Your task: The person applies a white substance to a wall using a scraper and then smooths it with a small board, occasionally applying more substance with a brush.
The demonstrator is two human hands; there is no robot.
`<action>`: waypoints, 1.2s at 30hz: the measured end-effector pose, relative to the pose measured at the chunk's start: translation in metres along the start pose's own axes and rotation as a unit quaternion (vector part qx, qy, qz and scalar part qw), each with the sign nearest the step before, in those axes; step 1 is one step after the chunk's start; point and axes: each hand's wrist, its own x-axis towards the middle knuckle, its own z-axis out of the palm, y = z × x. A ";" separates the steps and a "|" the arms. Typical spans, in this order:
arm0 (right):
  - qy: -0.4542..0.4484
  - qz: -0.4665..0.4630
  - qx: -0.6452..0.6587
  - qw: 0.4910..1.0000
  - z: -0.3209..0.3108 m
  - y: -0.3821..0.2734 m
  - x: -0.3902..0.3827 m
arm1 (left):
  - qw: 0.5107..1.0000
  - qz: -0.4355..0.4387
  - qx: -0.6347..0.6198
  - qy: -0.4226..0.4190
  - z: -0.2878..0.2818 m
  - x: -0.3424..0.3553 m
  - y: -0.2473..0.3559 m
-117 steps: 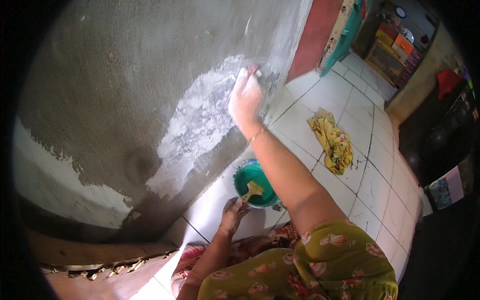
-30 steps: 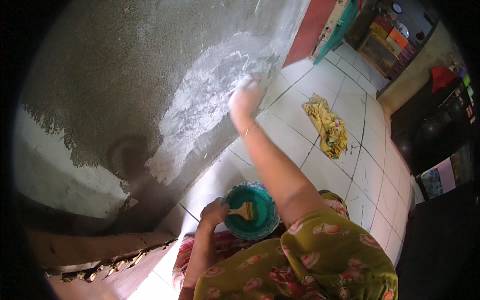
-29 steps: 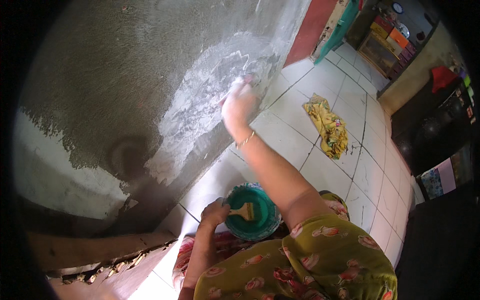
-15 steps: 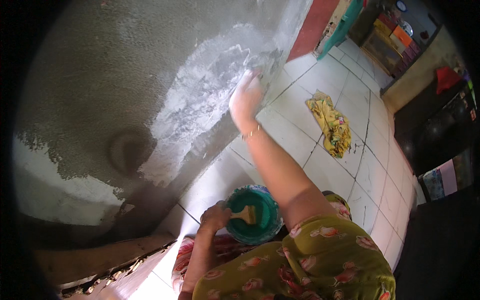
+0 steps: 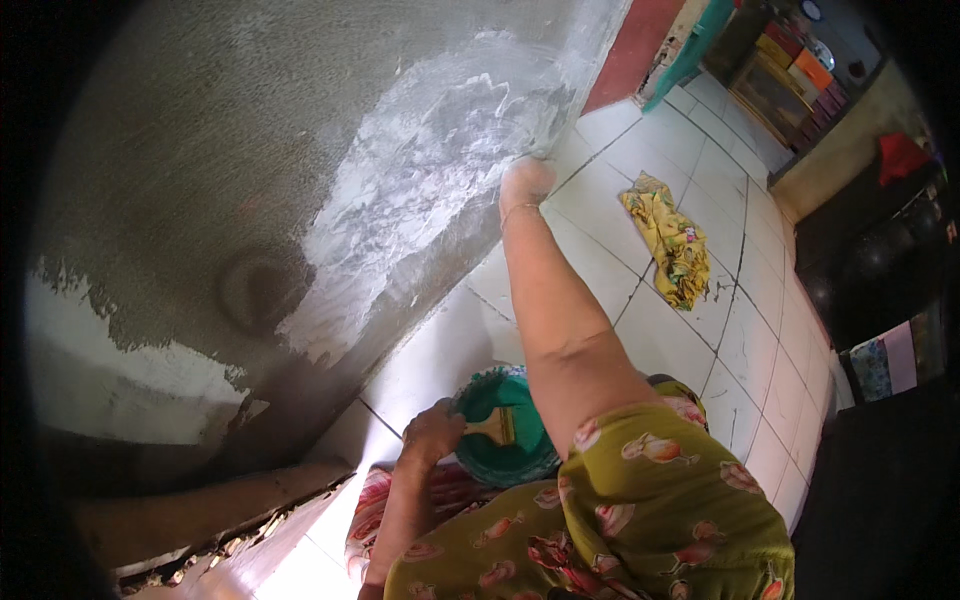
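My left hand (image 5: 433, 434) is closed round the handle of a flat wide paintbrush (image 5: 494, 427). The brush lies over the mouth of a green bucket (image 5: 480, 470) whose rim is streaked pale. With the arm stretched forward, my right hand (image 5: 527, 180) is at the low edge of the grey wall (image 5: 200, 150), beside a wet whitish patch (image 5: 400, 190) smeared on it. That hand is blurred and its fingers are turned away, so what it may hold is hidden.
A crumpled yellow patterned cloth (image 5: 668, 240) lies on the white tiled floor (image 5: 590, 235) to the right. A ragged pale patch (image 5: 130, 385) marks the wall at lower left. A red and green door frame (image 5: 635, 50) stands ahead, with dark furniture (image 5: 865, 260) at far right.
My right hand has shifted slightly right and turned, down by the wall's bottom edge. The left hand keeps the paintbrush over the bucket. The whitish patch shows more streaks.
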 end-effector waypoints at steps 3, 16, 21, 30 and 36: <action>0.013 0.006 0.091 0.996 0.012 -0.040 -0.047 | 0.999 -0.041 -0.007 -0.008 -0.003 0.001 -0.015; -0.070 0.040 0.094 0.992 -0.010 -0.079 -0.116 | 0.999 -0.049 -0.008 -0.002 -0.006 0.000 -0.021; 0.008 -0.035 -0.019 0.999 -0.002 -0.057 -0.087 | 0.999 -0.035 -0.019 -0.018 -0.005 0.000 -0.008; 0.005 -0.172 0.064 0.983 -0.006 -0.078 -0.149 | 0.999 -0.041 -0.025 0.002 -0.007 0.001 -0.018; 0.055 0.110 0.113 0.986 0.000 0.053 0.041 | 1.000 -0.002 0.005 -0.021 -0.003 0.007 0.015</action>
